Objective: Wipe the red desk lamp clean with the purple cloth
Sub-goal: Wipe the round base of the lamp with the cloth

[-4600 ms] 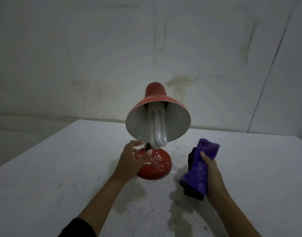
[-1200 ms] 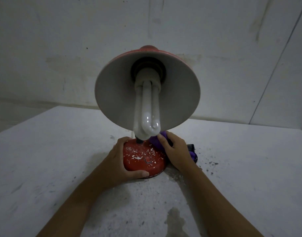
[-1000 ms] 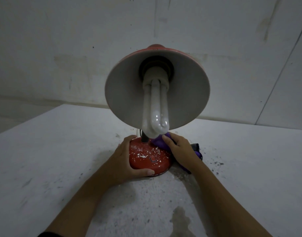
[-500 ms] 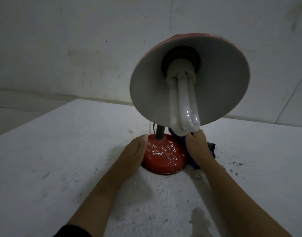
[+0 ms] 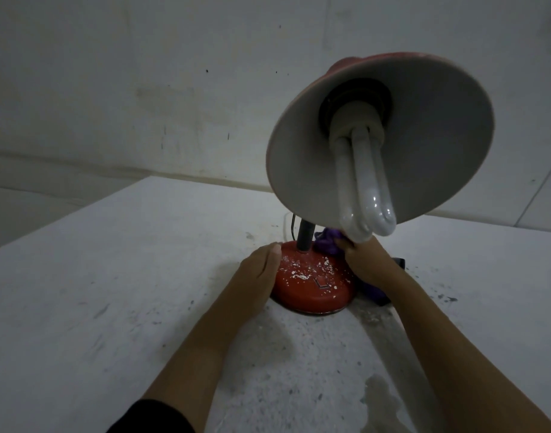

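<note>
The red desk lamp stands on a white table; its round red base (image 5: 311,284) is speckled with white flecks, and a dark stem rises from it. The shade (image 5: 299,170), grey inside, faces me with a white looped bulb (image 5: 366,195) hanging out. My left hand (image 5: 258,276) lies flat against the base's left side, fingers straight. My right hand (image 5: 369,262) holds the purple cloth (image 5: 328,242) against the back right of the base, beside the stem. The bulb hides part of that hand's fingers and cloth.
The white table (image 5: 112,276) is dusty, with dark specks right of the lamp and a damp stain (image 5: 382,398) near my right forearm. A bare white wall (image 5: 143,89) runs behind. A thin cord loops behind the stem.
The view has shifted, so the lamp sits further right and closer. My left hand went from gripping the base to lying flat on its left side. The cloth hand stays at the base's back right.
</note>
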